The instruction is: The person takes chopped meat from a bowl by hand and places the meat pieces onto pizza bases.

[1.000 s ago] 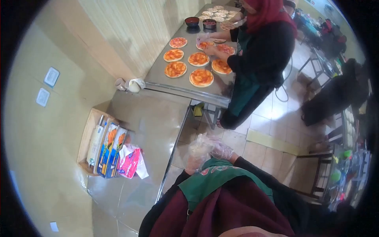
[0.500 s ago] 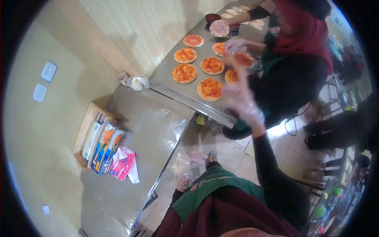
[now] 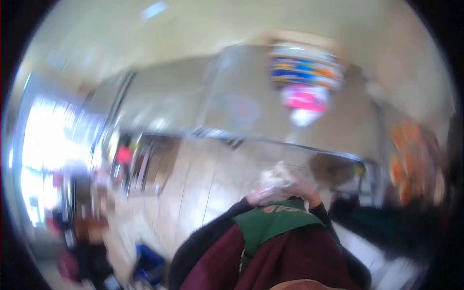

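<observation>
Both my hands are close together in front of the green apron (image 3: pixel 280 220), smeared by motion. My left hand (image 3: pixel 263 191) is on the left and my right hand (image 3: pixel 303 187) on the right. Whitish, crumpled clear plastic (image 3: pixel 279 175) shows between and above them; whether it is a glove or something held cannot be made out. The fingers of both hands are too blurred to read.
Beyond my hands runs a long metal table (image 3: pixel 241 113). On it stand a wooden box (image 3: pixel 304 37) with blue and orange packages (image 3: pixel 304 70) and a pink-and-white packet (image 3: pixel 305 100). Blurred pizzas (image 3: pixel 406 159) lie at the right. A co-worker's dark clothing (image 3: pixel 386 224) is below them.
The view has swung left, so the box is now ahead and the pizzas are at the far right. My right arm, stretched toward the pizzas half a second ago, is back beside my left hand.
</observation>
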Available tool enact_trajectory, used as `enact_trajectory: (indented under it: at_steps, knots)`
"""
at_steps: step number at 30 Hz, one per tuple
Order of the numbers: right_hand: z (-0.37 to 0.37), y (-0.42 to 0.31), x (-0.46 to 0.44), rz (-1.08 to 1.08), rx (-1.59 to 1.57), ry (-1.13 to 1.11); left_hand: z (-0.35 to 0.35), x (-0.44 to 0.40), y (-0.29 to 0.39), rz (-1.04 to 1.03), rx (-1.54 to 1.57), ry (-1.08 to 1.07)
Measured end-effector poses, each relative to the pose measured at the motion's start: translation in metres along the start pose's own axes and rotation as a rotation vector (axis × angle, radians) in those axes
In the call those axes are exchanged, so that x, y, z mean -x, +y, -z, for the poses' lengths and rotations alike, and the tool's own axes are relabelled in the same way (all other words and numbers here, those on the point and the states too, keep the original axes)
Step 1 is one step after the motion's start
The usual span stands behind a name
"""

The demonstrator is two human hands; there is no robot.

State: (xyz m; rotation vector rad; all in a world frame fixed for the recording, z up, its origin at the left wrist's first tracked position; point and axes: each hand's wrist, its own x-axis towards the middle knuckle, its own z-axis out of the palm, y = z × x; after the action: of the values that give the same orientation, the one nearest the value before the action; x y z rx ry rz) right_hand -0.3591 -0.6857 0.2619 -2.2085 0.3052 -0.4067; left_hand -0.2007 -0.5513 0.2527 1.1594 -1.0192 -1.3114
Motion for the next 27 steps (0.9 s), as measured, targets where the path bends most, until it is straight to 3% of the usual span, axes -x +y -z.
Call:
enact_trajectory:
  at_steps: [3, 6, 7, 10, 11, 13, 14, 15, 18, 19, 20, 22, 23, 25, 27]
  knots:
    - [-0.113, 0.017, -0.055, 0.251, -0.149, -0.054, 0.06, 0.055, 0.001, -0.174, -0.208, 0.272]
    - [-0.18, -0.022, -0.11, 0.179, -0.425, -0.25, 0.121, 0.128, 0.024, -0.234, -0.637, 0.503]
    - [-0.198, -0.034, -0.134, 0.177, -0.348, -0.357, 0.141, 0.148, 0.041, -0.231, -0.778, 0.549]
    - [-0.253, -0.073, -0.201, 0.164, -0.101, -0.62, 0.189, 0.217, 0.09, 0.024, -0.974, 0.767]
    - [-0.27, -0.083, -0.221, 0.155, -0.011, -0.701, 0.219, 0.233, 0.091, 0.135, -0.936, 0.687]
    - [-0.299, -0.123, -0.256, 0.004, -0.123, -0.842, 0.281, 0.268, 0.08, 0.344, -0.846, 0.522]
    - [-0.307, -0.131, -0.27, -0.07, -0.181, -0.906, 0.295, 0.274, 0.062, 0.252, -0.763, 0.66]
    - [-0.33, -0.136, -0.289, 0.042, -0.172, -0.895, 0.32, 0.288, 0.049, 0.155, -0.685, 0.798]
    - [-0.382, -0.147, -0.343, -0.048, -0.435, -0.953, 0.393, 0.317, 0.033, 0.074, -0.414, 1.034]
    - [-0.401, -0.146, -0.362, -0.004, -0.527, -0.964, 0.417, 0.323, 0.031, 0.058, -0.456, 1.085]
    - [-0.416, -0.149, -0.388, -0.105, -0.56, -0.972, 0.44, 0.329, 0.031, 0.044, -0.498, 1.138]
    - [-0.437, -0.157, -0.432, -0.322, -0.624, -0.988, 0.487, 0.341, 0.042, -0.032, -0.863, 1.234]
    - [-0.453, -0.146, -0.451, -0.255, -0.523, -0.924, 0.517, 0.346, 0.056, 0.168, -1.253, 1.101]
    - [-0.499, -0.099, -0.496, -0.109, -0.362, -0.869, 0.58, 0.36, 0.064, 0.041, -0.982, 1.183]
    - [-0.523, -0.069, -0.531, -0.057, -0.26, -0.84, 0.637, 0.378, 0.078, 0.023, -1.211, 1.233]
